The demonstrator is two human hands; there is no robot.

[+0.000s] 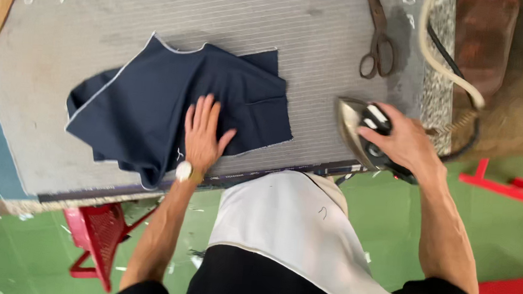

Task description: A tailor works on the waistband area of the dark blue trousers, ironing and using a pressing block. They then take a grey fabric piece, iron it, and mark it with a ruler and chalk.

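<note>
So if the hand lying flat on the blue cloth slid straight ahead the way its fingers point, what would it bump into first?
Probably nothing hard: the left hand would cross more blue cloth, then bare grey table.

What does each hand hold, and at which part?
The right hand grips the iron by its black handle. The left hand holds nothing; it lies flat on the navy fabric.

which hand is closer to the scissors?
Right. The right hand grips the iron just below the scissors; the left hand lies flat on the navy fabric, well off to their left.
</note>
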